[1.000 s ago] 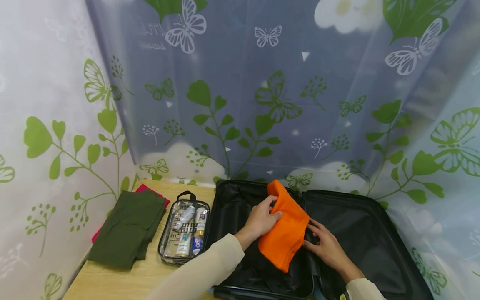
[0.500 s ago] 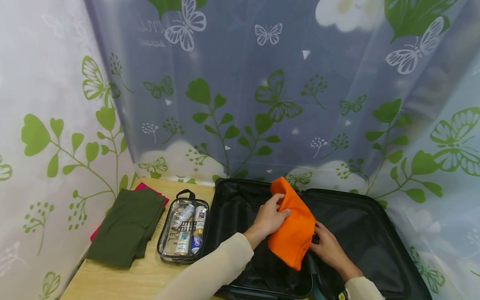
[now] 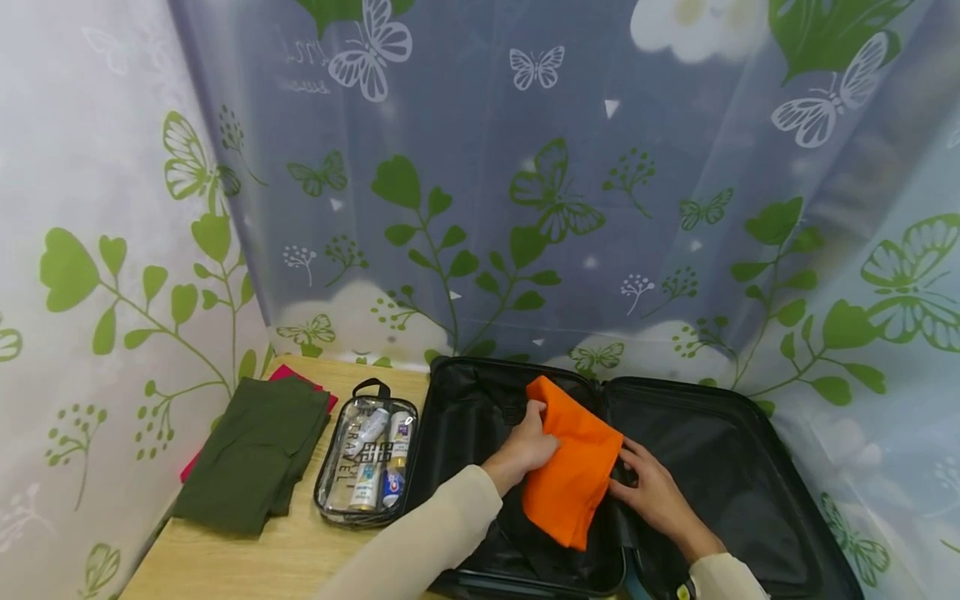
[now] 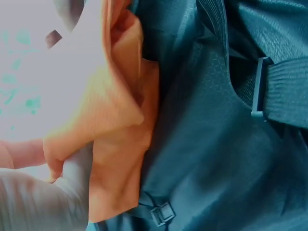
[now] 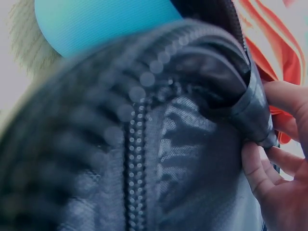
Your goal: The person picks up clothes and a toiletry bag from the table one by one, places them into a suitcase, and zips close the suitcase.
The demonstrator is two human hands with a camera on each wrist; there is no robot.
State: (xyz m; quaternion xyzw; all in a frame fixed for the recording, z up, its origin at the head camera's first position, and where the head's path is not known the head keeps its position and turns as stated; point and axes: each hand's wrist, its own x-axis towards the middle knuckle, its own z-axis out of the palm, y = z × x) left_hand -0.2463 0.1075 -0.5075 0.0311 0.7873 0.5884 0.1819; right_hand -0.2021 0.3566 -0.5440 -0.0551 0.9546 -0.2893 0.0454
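A folded orange cloth (image 3: 573, 467) is held over the left half of the open black suitcase (image 3: 465, 575). My left hand (image 3: 525, 446) pinches its left side, fingertips partly hidden by the fabric. In the left wrist view, the cloth (image 4: 115, 163) hangs in folds beside the dark lining and its straps. My right hand (image 3: 656, 492) is at the cloth's right edge, over the suitcase's middle seam. In the right wrist view, the right-hand fingers (image 5: 279, 178) touch a black lining edge beside the cloth (image 5: 276, 43). Some fingertips are hidden, so their hold is unclear.
Left of the suitcase on the wooden table (image 3: 300, 558) lies a clear toiletry bag (image 3: 367, 458) with bottles and tubes inside. Further left, a folded dark green garment (image 3: 251, 458) covers a red cloth (image 3: 288, 372). The suitcase's other half (image 3: 735, 467) lies open at right.
The orange cloth shifts right with my left hand, then comes back left and lower, its top corner dropping. My right hand shifts only slightly and stays by its right edge.
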